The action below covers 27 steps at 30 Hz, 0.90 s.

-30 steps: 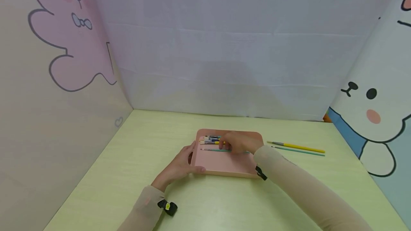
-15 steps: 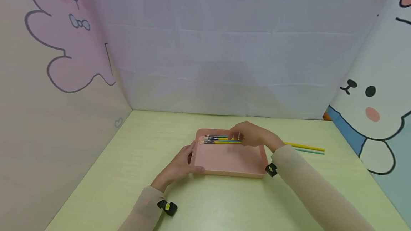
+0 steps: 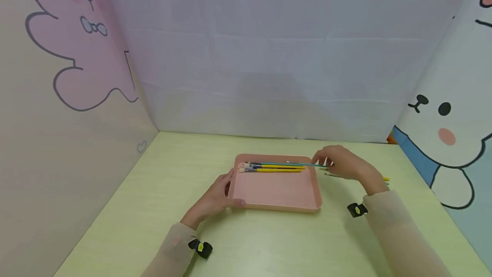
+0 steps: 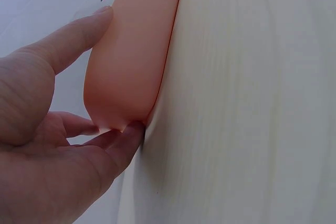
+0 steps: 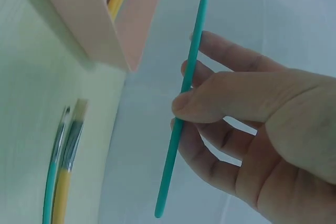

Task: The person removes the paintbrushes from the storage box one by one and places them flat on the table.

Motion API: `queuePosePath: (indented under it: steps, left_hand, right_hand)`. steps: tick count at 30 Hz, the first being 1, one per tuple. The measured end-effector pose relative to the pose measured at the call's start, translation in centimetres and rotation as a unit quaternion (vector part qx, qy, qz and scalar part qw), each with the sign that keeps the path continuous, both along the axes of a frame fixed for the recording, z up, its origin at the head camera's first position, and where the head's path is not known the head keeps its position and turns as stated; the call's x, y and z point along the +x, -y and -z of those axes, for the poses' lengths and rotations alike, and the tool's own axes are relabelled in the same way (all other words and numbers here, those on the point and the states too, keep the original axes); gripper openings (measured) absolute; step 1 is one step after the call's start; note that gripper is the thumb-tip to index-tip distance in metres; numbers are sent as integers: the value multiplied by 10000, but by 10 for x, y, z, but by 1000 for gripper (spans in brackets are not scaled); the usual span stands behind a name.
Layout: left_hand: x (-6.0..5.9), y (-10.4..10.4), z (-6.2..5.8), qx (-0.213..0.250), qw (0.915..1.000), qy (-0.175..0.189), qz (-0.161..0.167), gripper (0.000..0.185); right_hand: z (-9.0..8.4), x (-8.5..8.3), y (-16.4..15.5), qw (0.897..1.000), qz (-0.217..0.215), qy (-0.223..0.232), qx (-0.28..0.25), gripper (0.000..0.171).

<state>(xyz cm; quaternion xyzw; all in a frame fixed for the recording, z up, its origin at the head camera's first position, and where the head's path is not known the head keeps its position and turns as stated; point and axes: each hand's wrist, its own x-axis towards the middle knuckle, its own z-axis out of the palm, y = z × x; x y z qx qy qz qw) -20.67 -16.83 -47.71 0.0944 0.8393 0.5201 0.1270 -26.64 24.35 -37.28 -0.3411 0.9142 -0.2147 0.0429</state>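
Note:
My right hand point(image 3: 347, 163) holds a thin teal paintbrush point(image 5: 181, 98) just past the right end of a shallow pink tray point(image 3: 274, 191). In the right wrist view the thumb pinches the handle against the fingers, bristle end pointing up. My left hand point(image 3: 213, 198) grips the tray's near left corner, thumb at the front side and fingers round the left end. Along the tray's far side lie several paintbrushes, among them a yellow-handled paintbrush point(image 3: 282, 170), all with bristles to the left.
Right of the tray, a yellow paintbrush point(image 5: 62, 187) and a teal paintbrush point(image 5: 49, 190) lie side by side on the pale table point(image 3: 269, 243), mostly hidden by my right hand in the head view. A white sheet point(image 3: 269, 76) hangs behind, with cartoon-printed walls at both sides.
My right hand has lifted the teal paintbrush out of the middle of the tray and carried it right, past the tray's right end. The left hand stays at the tray's corner.

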Motion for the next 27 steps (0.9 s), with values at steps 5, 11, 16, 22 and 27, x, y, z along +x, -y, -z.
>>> queuePosePath:
  steps: [5,11,16,22,27]
  left_hand:
    - [0,-2,-1,16,10000,5,17,117]
    - [0,-3,-1,8,10000,16,23,117]
    - [0,-3,-1,-14,10000,23,33,118]
    - [1,-1,-3,9,10000,54,-31,118]
    - [3,-1,-4,74,9999,91,-47,118]
  right_hand:
    - [2,10,-25,9990,444,-47,-35,46]
    - [11,19,-45,9971,763,-49,56,44]
    - [19,23,-59,9966,812,-121,74,44]
    - [22,24,-75,9938,1088,-175,138,45]
    - [25,22,-85,9929,1185,-40,133,44]
